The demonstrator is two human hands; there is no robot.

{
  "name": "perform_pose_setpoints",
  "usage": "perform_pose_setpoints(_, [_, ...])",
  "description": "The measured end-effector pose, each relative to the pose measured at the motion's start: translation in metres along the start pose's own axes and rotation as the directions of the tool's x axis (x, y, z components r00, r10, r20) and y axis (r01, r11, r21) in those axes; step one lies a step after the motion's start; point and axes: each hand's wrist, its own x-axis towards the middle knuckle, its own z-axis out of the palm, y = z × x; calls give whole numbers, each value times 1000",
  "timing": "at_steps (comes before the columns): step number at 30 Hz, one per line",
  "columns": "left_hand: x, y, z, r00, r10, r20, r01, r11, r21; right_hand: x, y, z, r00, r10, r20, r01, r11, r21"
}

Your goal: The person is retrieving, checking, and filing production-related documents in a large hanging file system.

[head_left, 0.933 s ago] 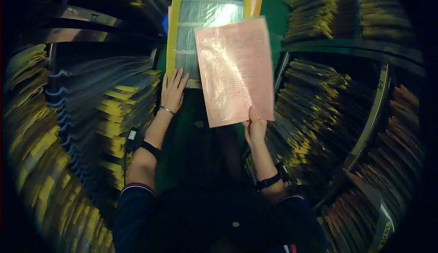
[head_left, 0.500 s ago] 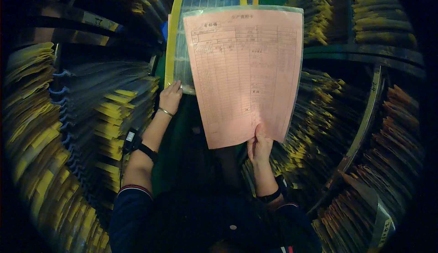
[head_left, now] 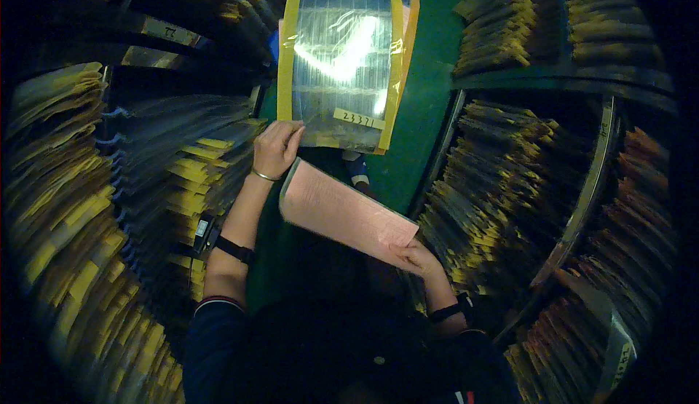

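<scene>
My left hand (head_left: 278, 148) is closed on the lower left corner of a clear plastic sleeve (head_left: 328, 105) with yellow taped side edges and a small yellow label. Bright glare lies across the sleeve, and edges of pink and orange sheets show behind it. My right hand (head_left: 416, 257) pinches one end of a pink printed form (head_left: 342, 211) in a clear cover. The form is tilted and seen at a steep slant, its far end close to my left wrist. Its print is too blurred to make out.
Racks packed with hanging sleeves line both sides, yellow-edged sleeves (head_left: 69, 287) on the left and more sleeves (head_left: 495, 178) on the right. A metal rack post (head_left: 593, 164) stands at right. Between the racks runs a green floor (head_left: 429, 91). A shoe (head_left: 357, 167) shows below the sleeve.
The pink form has swung down and tilted from upright in front of the sleeve to a low slant, uncovering the sleeve. My left hand stays on the sleeve's corner.
</scene>
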Motion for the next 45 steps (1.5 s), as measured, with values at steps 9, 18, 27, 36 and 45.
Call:
perform_pose_setpoints(9, [12,19,-28,982,177,-59,-177,984,5,9,-6,30,946,-283,-159,324,790,520])
perform_pose_setpoints(18, [-15,52,-23,933,360,22,-360,933,16,38,-32,79,931,-285,-228,360,618,699])
perform_pose_setpoints(27, [-9,49,7,991,36,128,13,933,-360,117,-123,95,927,-362,-96,305,582,754])
perform_pose_setpoints(36, [29,-75,102,546,-789,-282,826,563,26,52,-141,76,811,-463,-358,583,577,573])
perform_pose_setpoints(45, [-11,-40,-1,623,-614,-485,598,773,-211,51,-162,117,842,-442,-308,531,583,615])
